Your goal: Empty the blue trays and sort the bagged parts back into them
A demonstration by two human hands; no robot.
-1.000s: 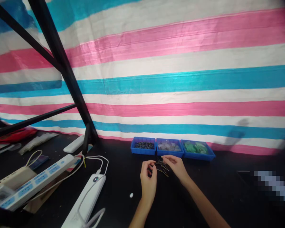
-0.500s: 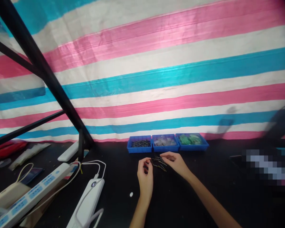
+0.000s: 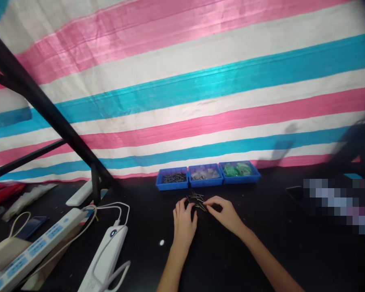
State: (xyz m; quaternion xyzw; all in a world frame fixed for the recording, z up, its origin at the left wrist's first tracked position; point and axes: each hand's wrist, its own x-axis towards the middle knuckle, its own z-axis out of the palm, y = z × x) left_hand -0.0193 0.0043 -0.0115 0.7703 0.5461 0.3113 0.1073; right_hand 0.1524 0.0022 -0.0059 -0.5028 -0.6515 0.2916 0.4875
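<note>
My left hand (image 3: 183, 221) rests on the black table (image 3: 219, 259) with its fingers curled, just left of a small heap of thin metal pins (image 3: 196, 198). My right hand (image 3: 223, 211) pinches at the near edge of that heap; thumb and forefinger meet on a pin. Behind the heap stand three blue trays: one with dark pins (image 3: 172, 178), one with clear pieces (image 3: 205, 174), one with green pieces (image 3: 239, 170).
A striped pink, white and blue tarp (image 3: 200, 101) hangs behind the trays. Black frame bars (image 3: 45, 109) slant at the left. White power strips (image 3: 39, 243) and a white charger with cables (image 3: 106, 255) lie at the near left. A small white dot (image 3: 161, 242) lies on the table.
The camera has tilted and drifted right. My left hand has lowered from a raised pinch onto the table. My right hand stays at the pin heap.
</note>
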